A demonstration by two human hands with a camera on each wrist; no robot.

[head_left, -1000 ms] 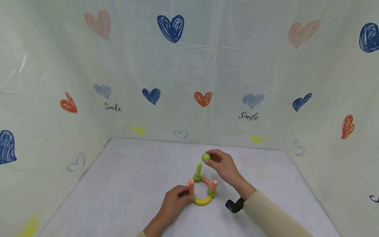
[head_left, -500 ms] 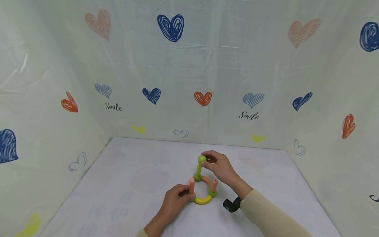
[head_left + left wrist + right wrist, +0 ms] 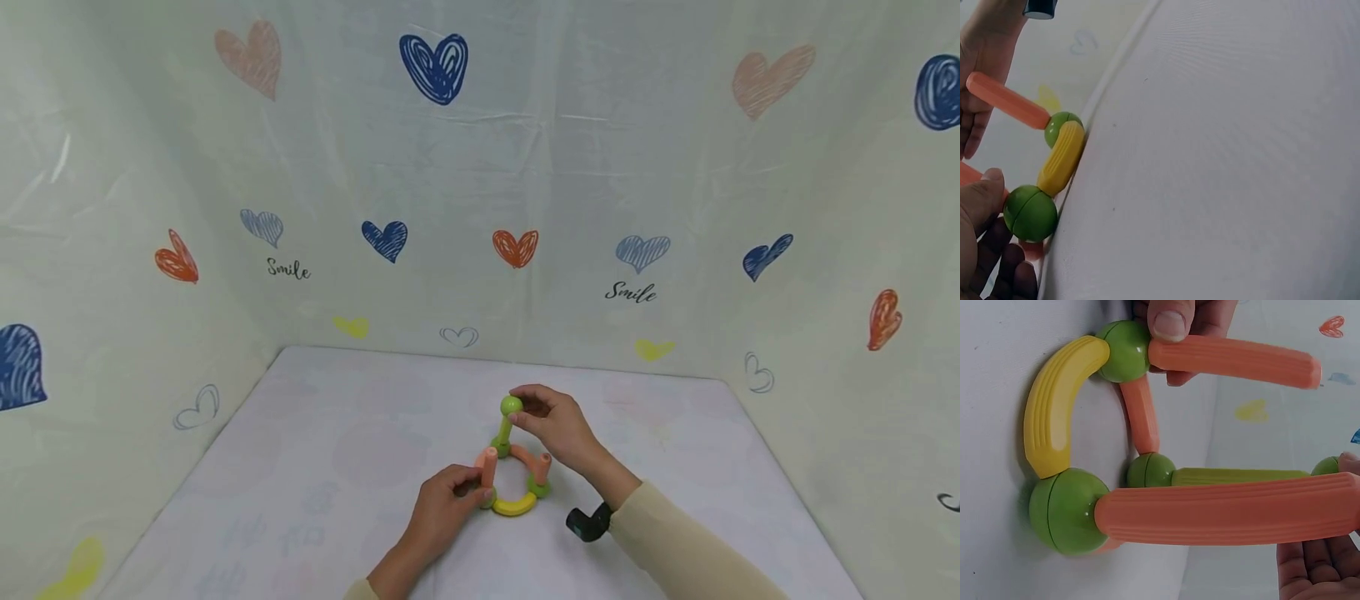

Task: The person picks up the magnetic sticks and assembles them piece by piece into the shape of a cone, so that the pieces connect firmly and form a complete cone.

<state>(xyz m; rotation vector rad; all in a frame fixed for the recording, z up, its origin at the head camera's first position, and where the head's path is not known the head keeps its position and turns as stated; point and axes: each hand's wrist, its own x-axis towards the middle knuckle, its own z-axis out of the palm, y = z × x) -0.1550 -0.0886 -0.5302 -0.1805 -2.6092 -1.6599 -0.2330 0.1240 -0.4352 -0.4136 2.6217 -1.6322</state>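
A ring of curved rods and green balls lies on the table, its near side a yellow curved rod [image 3: 513, 507]. Straight rods rise from it: an orange rod [image 3: 489, 468] at left, another orange rod [image 3: 544, 469] at right and a light green rod [image 3: 505, 431] at the back. My left hand [image 3: 447, 502] pinches the left orange rod low down, close by its green ball [image 3: 1030, 212]. With thumb and fingers, my right hand [image 3: 558, 423] holds a light green ball [image 3: 512, 405] at the top of the green rod. The right wrist view shows that ball only in part.
A black wrist camera [image 3: 588, 523] sits below the right forearm, right of the ring. The white table [image 3: 360, 450] backs onto a pale curtain [image 3: 555, 167] printed with hearts, and more of the curtain stands at both sides.
My right hand has brought the light green ball left and slightly down onto the top of the green rod. The left hand stays at its orange rod, which has tilted slightly right.
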